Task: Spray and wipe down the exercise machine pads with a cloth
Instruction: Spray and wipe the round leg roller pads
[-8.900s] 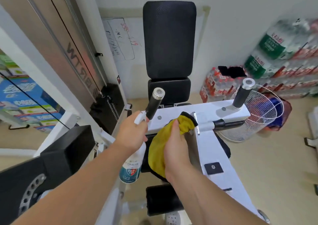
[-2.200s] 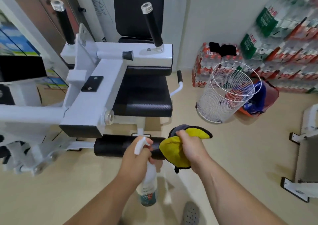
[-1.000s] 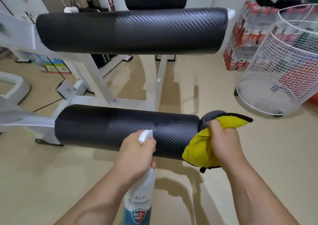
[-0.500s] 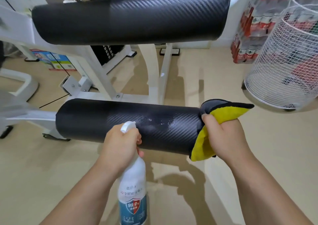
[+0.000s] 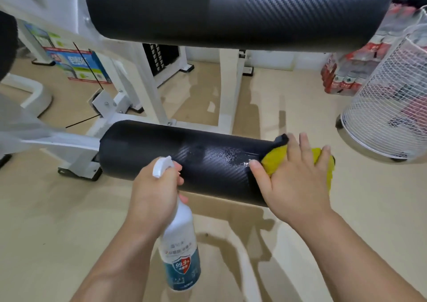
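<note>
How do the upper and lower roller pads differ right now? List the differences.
The lower roller pad shows wet spray droplets toward its right end; the upper roller pad looks dry. The right hand presses a yellow cloth against the lower roller pad; nothing touches the upper roller pad. Both are black horizontal cylinders with a woven texture, mounted on the white frame.

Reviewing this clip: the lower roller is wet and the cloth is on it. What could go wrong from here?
1. The right hand presses the yellow cloth flat at the end of the lower roller pad without gripping it, so the cloth may slip off.
2. The droplets sit only mid-pad; the left part looks dry and might be wiped unsprayed.
</note>
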